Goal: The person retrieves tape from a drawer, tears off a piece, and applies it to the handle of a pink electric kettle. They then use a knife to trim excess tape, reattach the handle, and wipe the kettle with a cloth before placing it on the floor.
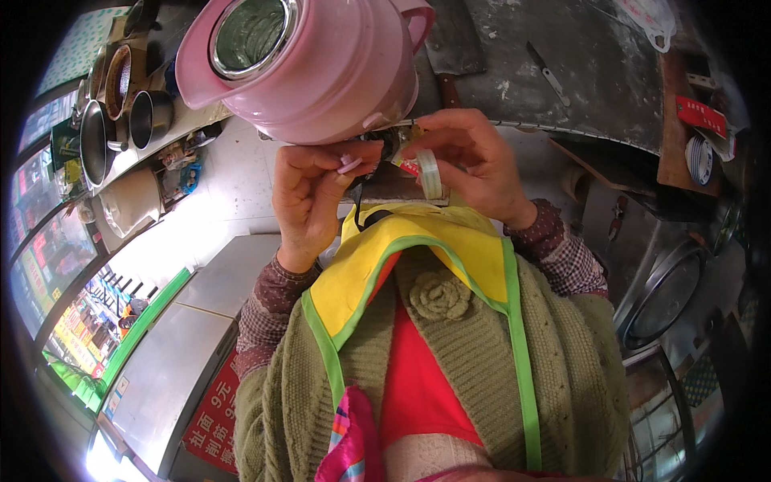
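At ten o'clock, pans (97,145) are hanging or standing along the side, well apart from the work. Nearer the middle, also toward ten o'clock, the left hand (303,197) is pinching a small lilac knob (350,165); its grip is grasping that piece between thumb and fingers. The knob is sitting at eleven o'clock, just below the thermos (345,72). A piece this small is probably asking for a light, steady pinch, with its flat face kept free and the fingertips held to its edge.

The thermos is standing between eleven and twelve o'clock with its mouth uncovered, so keeping small bits clear of that opening is likely paying off. Whether the left fingers are touching its wall, I cannot tell.

At one o'clock the roll of clear tape (431,175) is hanging in the right hand (479,165), whose grip is grasping it between thumb and fingers. Whether a strip is coming loose is too small to tell; finding the free end by fingernail and keeping the roll edge-on would be helping.

Between one and two o'clock, a knife (550,75) is lying on the table (606,96); reaching wide there would be calling for care.
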The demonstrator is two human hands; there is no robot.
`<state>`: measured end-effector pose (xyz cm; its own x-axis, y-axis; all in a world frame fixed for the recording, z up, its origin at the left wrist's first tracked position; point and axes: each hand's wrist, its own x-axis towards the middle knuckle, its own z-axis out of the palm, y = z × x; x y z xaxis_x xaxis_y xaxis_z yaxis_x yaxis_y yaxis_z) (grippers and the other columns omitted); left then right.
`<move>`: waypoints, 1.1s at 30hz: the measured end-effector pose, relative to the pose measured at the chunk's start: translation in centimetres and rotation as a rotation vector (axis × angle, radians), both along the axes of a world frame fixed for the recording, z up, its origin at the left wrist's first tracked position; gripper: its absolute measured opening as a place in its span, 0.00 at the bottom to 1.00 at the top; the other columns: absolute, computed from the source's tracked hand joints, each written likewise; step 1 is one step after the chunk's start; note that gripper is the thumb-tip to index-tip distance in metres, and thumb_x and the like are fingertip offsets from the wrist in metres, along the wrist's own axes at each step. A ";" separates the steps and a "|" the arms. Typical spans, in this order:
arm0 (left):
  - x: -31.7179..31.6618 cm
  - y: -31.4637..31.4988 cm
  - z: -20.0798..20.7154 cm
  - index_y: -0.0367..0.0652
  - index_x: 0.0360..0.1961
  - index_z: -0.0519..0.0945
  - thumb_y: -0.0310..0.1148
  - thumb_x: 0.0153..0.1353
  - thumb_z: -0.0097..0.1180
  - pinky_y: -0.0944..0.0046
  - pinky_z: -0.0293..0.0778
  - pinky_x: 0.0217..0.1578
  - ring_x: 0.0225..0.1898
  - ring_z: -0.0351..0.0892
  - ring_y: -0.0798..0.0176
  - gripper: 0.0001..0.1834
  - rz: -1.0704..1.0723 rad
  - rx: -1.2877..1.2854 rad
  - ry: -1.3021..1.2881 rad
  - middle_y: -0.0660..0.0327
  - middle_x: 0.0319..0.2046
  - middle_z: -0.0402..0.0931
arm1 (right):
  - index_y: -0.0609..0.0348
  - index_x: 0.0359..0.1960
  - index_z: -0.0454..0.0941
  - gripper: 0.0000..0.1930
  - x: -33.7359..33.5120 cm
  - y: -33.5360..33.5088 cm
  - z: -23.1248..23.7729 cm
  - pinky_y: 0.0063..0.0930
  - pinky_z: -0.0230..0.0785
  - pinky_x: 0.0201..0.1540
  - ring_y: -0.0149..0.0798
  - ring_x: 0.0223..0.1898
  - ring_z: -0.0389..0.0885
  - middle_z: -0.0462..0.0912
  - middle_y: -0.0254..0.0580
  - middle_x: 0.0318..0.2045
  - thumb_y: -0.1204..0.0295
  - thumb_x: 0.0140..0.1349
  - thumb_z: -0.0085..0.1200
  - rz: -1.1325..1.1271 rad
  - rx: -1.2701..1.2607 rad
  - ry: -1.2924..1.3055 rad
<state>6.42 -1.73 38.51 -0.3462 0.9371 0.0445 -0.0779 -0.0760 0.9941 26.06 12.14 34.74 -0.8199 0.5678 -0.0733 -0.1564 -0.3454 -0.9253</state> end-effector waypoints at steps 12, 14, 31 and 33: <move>0.1 0.1 0.0 0.38 0.46 0.64 0.16 0.74 0.44 0.53 0.85 0.53 0.54 0.86 0.44 0.06 0.030 -0.019 0.089 0.34 0.50 0.81 | 0.63 0.52 0.81 0.15 1.8 0.5 -3.2 0.27 0.81 0.50 0.36 0.49 0.88 0.86 0.43 0.52 0.85 0.64 0.58 -0.012 0.275 -0.086; 0.1 0.0 -0.1 0.38 0.46 0.64 0.16 0.75 0.43 0.53 0.85 0.52 0.54 0.86 0.43 0.06 0.048 -0.031 0.066 0.34 0.51 0.81 | 0.61 0.52 0.82 0.16 1.6 0.1 -5.7 0.28 0.80 0.49 0.37 0.47 0.88 0.86 0.43 0.51 0.84 0.63 0.59 0.062 0.285 -0.241; 1.5 -0.9 -0.6 0.32 0.46 0.77 0.11 0.68 0.55 0.65 0.83 0.46 0.44 0.84 0.65 0.09 0.261 0.022 -0.034 0.55 0.44 0.83 | 0.57 0.43 0.87 0.13 -4.9 -0.9 2.8 0.32 0.79 0.41 0.44 0.38 0.86 0.86 0.42 0.38 0.79 0.56 0.71 -0.214 0.641 0.018; 1.9 -0.9 -0.5 0.33 0.45 0.80 0.10 0.66 0.57 0.68 0.81 0.44 0.42 0.83 0.66 0.10 0.287 0.004 0.035 0.57 0.42 0.83 | 0.58 0.42 0.87 0.12 -5.1 -1.0 2.8 0.31 0.79 0.42 0.42 0.39 0.86 0.86 0.41 0.38 0.79 0.56 0.71 -0.218 0.612 0.030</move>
<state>8.28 -2.62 38.04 -0.5958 0.8005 0.0643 -0.0181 -0.0935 0.9955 20.92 11.11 37.52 -0.6778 0.6531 0.3376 -0.1926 0.2855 -0.9388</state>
